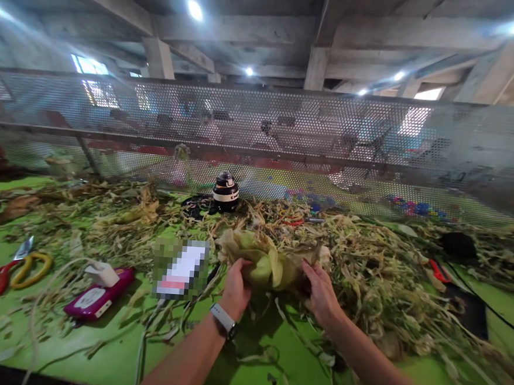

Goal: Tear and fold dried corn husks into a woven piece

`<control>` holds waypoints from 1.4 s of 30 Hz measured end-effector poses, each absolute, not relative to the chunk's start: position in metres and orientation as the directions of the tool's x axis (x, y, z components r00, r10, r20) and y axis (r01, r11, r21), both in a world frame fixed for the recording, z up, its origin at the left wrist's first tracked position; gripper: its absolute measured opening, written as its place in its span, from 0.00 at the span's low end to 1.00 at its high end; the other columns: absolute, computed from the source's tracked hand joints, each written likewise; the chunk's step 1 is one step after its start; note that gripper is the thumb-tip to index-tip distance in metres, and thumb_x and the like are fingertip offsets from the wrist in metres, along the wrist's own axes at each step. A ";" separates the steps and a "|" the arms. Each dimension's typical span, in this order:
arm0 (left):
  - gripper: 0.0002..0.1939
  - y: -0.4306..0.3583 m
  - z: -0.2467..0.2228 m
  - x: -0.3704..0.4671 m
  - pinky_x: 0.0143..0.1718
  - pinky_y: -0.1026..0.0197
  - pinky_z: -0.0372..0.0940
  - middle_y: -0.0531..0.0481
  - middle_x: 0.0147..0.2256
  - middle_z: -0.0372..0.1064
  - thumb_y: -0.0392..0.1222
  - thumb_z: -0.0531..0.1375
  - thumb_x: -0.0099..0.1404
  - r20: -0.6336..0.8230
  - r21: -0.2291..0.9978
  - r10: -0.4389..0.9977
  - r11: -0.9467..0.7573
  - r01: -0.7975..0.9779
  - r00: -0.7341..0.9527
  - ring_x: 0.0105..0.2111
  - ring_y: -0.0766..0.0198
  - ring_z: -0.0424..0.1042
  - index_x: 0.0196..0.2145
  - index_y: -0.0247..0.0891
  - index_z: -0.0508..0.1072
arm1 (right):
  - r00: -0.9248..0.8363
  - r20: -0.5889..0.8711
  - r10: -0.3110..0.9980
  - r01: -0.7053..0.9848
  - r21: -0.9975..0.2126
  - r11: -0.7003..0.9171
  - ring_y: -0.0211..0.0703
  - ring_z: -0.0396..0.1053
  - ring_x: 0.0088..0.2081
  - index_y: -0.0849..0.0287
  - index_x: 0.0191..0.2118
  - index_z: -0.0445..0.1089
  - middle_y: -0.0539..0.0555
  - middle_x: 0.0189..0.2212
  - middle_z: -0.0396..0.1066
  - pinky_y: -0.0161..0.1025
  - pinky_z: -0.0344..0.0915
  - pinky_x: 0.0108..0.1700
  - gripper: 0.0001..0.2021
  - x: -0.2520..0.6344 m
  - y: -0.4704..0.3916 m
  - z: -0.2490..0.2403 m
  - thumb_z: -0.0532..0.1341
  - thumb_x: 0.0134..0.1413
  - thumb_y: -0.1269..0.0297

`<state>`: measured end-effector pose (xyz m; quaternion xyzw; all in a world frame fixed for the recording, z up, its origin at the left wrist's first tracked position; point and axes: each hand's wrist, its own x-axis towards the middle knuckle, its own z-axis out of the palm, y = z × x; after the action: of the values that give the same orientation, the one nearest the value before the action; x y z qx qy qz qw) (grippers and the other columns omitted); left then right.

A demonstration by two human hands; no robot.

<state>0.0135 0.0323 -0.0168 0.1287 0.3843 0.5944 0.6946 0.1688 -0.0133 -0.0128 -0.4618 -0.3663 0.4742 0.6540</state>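
A wilted, pale green leafy bundle (pixel 266 265) with broad, papery outer leaves is held above the table in front of me. My left hand (pixel 236 286) grips its left edge, thumb on top and the other fingers mostly hidden underneath. At the right edge, my right hand (pixel 320 291) pinches a browner, thin part of the leaves. A watch with a pale band (pixel 223 320) is on my left wrist. Dry leaves and stems (pixel 365 276) lie heaped behind the bundle and to its right.
On the green table (pixel 289 359) lie red-and-yellow-handled scissors (pixel 7 277), a purple power block (pixel 100 296) with a white plug (pixel 101 274), and a blurred-out phone (pixel 182 269). Behind stands a black jar (pixel 226 193). A perforated metal screen (pixel 262 119) runs along the back. A cable crosses the right side.
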 end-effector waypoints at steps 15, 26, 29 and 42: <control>0.13 0.019 -0.024 0.017 0.47 0.53 0.67 0.41 0.45 0.73 0.39 0.64 0.54 -0.167 0.896 0.981 0.111 -0.430 -0.095 0.46 0.51 0.71 0.38 0.37 0.74 | 0.248 -0.015 0.969 -0.485 -0.868 0.110 0.41 0.72 0.30 0.58 0.34 0.72 0.50 0.29 0.76 0.34 0.68 0.34 0.16 0.156 -0.026 -0.011 0.70 0.38 0.57; 0.12 0.012 -0.020 0.022 0.43 0.65 0.69 0.47 0.42 0.76 0.33 0.66 0.51 -0.143 0.765 0.989 0.134 -0.630 0.037 0.45 0.58 0.73 0.36 0.37 0.76 | 0.258 0.226 0.939 -0.064 -0.966 0.250 0.51 0.66 0.48 0.55 0.40 0.73 0.54 0.41 0.73 0.48 0.59 0.54 0.18 0.150 -0.037 -0.002 0.67 0.42 0.53; 0.10 0.013 -0.018 0.023 0.41 0.66 0.69 0.47 0.39 0.77 0.32 0.65 0.52 -0.149 0.745 0.984 0.175 -0.644 0.096 0.42 0.59 0.74 0.34 0.36 0.76 | 0.261 0.384 0.886 0.180 -0.921 0.347 0.51 0.59 0.54 0.55 0.37 0.74 0.55 0.41 0.72 0.49 0.50 0.59 0.16 0.154 -0.040 -0.001 0.58 0.53 0.48; 0.08 0.021 -0.015 0.016 0.36 0.55 0.71 0.40 0.25 0.76 0.38 0.60 0.57 -0.292 0.798 0.934 0.356 -0.486 0.204 0.29 0.52 0.76 0.29 0.29 0.75 | -0.071 0.165 0.984 -0.217 -0.965 0.147 0.37 0.61 0.23 0.58 0.20 0.62 0.49 0.16 0.60 0.34 0.61 0.27 0.27 0.140 -0.062 0.008 0.48 0.56 0.41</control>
<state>0.0161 0.0206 -0.0154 0.2833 0.3954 0.4918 0.7222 0.1403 -0.0620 0.0080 -0.3806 -0.5036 0.5309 0.5655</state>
